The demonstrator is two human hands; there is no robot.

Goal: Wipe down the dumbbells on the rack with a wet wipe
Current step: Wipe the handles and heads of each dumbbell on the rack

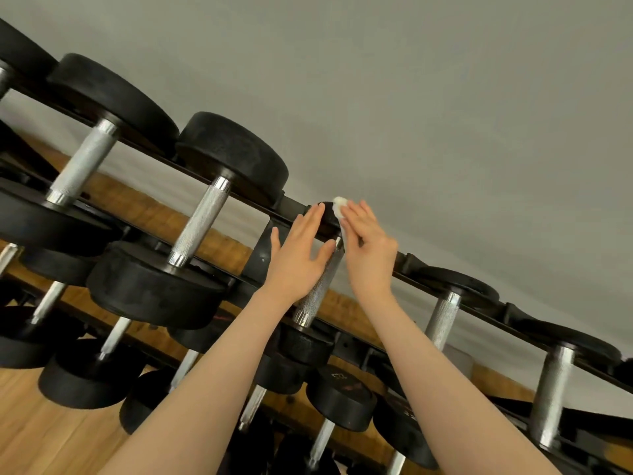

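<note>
The right hand (368, 248) presses the wet wipe (339, 209) under straight fingers onto the far head of a small dumbbell (320, 289) on the rack (346, 347). The left hand (301, 255), fingers apart and flat, steadies that head just beside them. Next, probably, the handle wants wiping.

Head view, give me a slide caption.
Right hand presses wet wipe on dumbbell; left hand steadies it.

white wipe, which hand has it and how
The right hand presses the white wet wipe under straight fingers against the small black dumbbell's far head.
</note>
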